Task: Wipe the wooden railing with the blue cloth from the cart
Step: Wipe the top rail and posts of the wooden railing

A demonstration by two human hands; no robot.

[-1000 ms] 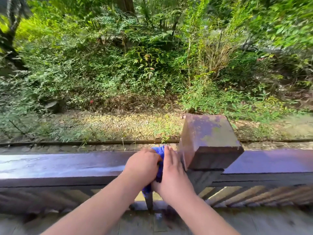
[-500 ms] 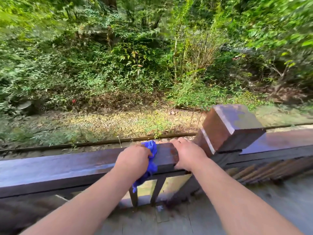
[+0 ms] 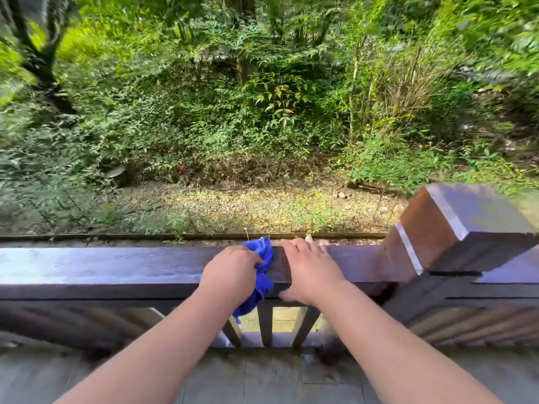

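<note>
A dark brown wooden railing (image 3: 110,269) runs across the view, its top wet and shiny. My left hand (image 3: 230,275) is closed on a bunched blue cloth (image 3: 262,275) and presses it on the rail top; part of the cloth hangs down over the near face. My right hand (image 3: 309,269) lies over the rail just right of the cloth, fingers curled over the far edge and thumb on the near face. No cart is in view.
A thick square wooden post (image 3: 455,228) rises from the rail at the right. Thin balusters (image 3: 265,325) stand under the rail. Grey paved floor (image 3: 262,380) lies at my feet. Beyond the rail are gravel ground and dense green bushes.
Both hands have slid left along the rail, away from the post. My right hand, earlier touching the cloth, now grips the rail on its own. The view has panned left.
</note>
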